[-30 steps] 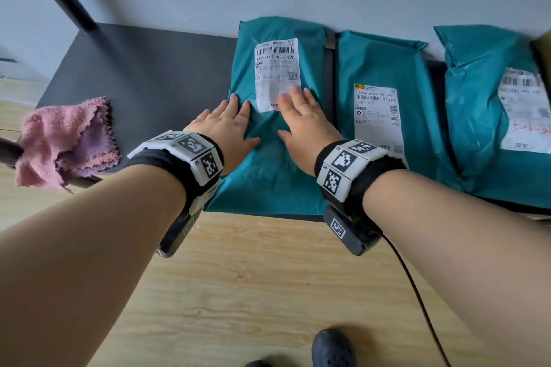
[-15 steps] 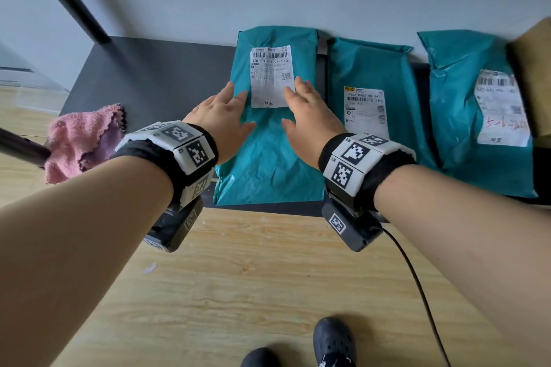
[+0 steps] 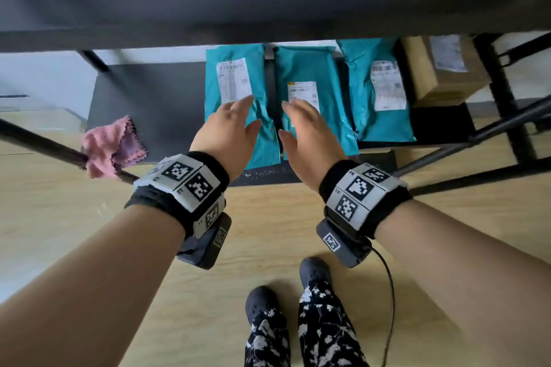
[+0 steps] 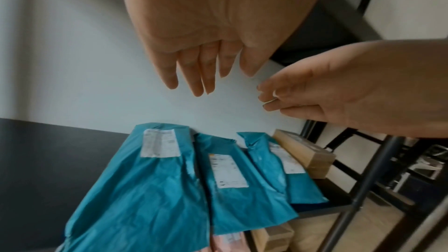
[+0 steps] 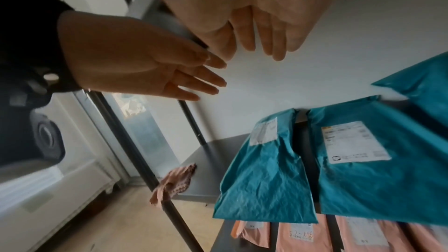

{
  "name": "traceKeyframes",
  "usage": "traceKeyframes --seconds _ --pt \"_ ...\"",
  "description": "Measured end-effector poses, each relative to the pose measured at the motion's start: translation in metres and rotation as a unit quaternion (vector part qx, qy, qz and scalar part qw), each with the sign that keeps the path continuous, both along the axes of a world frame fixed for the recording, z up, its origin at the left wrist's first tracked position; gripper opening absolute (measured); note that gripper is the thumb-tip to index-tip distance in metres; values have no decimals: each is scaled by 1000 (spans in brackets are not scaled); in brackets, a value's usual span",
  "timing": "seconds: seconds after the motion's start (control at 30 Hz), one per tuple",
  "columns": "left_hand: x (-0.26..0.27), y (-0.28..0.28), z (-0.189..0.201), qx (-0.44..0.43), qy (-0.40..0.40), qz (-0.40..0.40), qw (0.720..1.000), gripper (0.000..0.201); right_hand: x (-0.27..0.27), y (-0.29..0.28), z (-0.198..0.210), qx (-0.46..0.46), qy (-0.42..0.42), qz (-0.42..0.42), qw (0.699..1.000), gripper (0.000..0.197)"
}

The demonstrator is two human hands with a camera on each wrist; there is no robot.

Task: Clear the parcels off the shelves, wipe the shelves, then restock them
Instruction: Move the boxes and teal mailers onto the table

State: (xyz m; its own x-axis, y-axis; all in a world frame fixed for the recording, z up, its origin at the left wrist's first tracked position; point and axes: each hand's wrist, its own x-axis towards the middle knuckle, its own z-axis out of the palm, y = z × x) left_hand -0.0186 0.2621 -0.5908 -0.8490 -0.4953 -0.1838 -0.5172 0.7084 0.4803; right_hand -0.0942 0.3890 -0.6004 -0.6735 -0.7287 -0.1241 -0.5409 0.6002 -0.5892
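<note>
Three teal mailer parcels lie side by side on the dark shelf [image 3: 149, 98]: the left parcel [image 3: 235, 80], the middle parcel [image 3: 307, 74] and the right parcel [image 3: 378, 86]. My left hand [image 3: 235, 119] and right hand [image 3: 301, 122] hover above the front of the left and middle parcels, fingers straight, holding nothing. The left wrist view shows the left hand [image 4: 194, 60] well clear of the left parcel [image 4: 150, 179]. In the right wrist view the right hand [image 5: 257, 33] is likewise apart from the middle parcel [image 5: 378, 170].
A brown cardboard box [image 3: 444, 68] stands at the shelf's right end. A pink cloth [image 3: 110, 146] hangs over the left front rail. An upper shelf board [image 3: 268, 3] spans overhead. Salmon-coloured parcels [image 5: 303, 237] lie on a lower shelf. Wooden floor and my feet [image 3: 316, 271] are below.
Both hands have lifted off the left teal parcel and drawn back. The head view has pulled away, so the upper shelf and cardboard box now show.
</note>
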Motion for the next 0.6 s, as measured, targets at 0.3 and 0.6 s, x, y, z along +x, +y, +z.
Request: traceKeyframes --seconds 0.3,0.6 --pt "-24 103 102 34 51 -108 992 46 -2 128 117 -77 46 -144 985 39" --pt "-130 226 188 30 107 -223 969 50 -89 262 202 -87 135 -265 951 37"
